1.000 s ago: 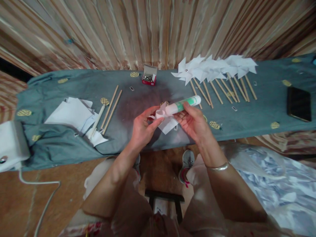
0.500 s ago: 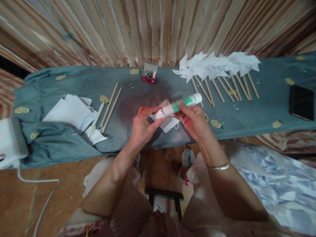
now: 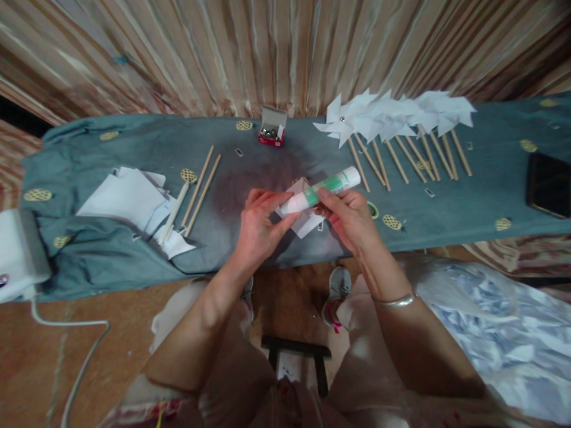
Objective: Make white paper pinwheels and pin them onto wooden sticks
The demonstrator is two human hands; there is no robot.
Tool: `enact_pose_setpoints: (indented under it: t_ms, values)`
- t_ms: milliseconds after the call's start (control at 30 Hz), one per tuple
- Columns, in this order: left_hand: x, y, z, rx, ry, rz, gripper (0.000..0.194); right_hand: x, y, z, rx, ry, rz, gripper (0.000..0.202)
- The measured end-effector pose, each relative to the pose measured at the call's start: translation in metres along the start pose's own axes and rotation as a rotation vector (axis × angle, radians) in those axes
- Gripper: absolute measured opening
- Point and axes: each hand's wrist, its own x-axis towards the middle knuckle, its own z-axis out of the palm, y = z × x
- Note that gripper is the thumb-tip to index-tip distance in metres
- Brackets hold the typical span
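A white and green glue stick (image 3: 332, 185) is held tilted between both hands above the table. My left hand (image 3: 259, 229) pinches its lower left end between thumb and fingers. My right hand (image 3: 350, 217) grips its middle, thumb on top. Beneath the tube, a piece of white paper (image 3: 307, 223) lies on the cloth, partly covered by the hands and tube. A green ring (image 3: 373, 210), perhaps a tape roll, shows just beyond my right hand's fingers.
White paper pinwheels (image 3: 388, 116) on wooden sticks lie at the back right. A red box (image 3: 271, 140) of small metal pieces stands at the back. Paper sheets (image 3: 127, 199) and two wooden sticks (image 3: 203, 193) lie left; a phone (image 3: 548, 184) lies far right.
The tube has shifted slightly left and down with my right hand. My left hand stays nearly where it was, and the view has moved a little.
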Motion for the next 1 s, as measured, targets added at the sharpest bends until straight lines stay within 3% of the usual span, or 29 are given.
enact_pose_setpoints:
  t_ms: [767, 900, 1000]
  values:
    - [-0.006, 0.002, -0.012, -0.018, -0.009, -0.083, 0.032, -0.005, 0.009, 0.034, -0.032, -0.041, -0.009, 0.033]
    - [-0.006, -0.009, -0.021, -0.038, 0.012, -0.133, 0.029, -0.003, 0.010, 0.035, -0.108, -0.054, -0.028, 0.036]
    - [-0.004, -0.026, -0.032, 0.005, 0.079, -0.220, 0.025, 0.000, 0.013, 0.021, -0.218, -0.007, -0.083, 0.038]
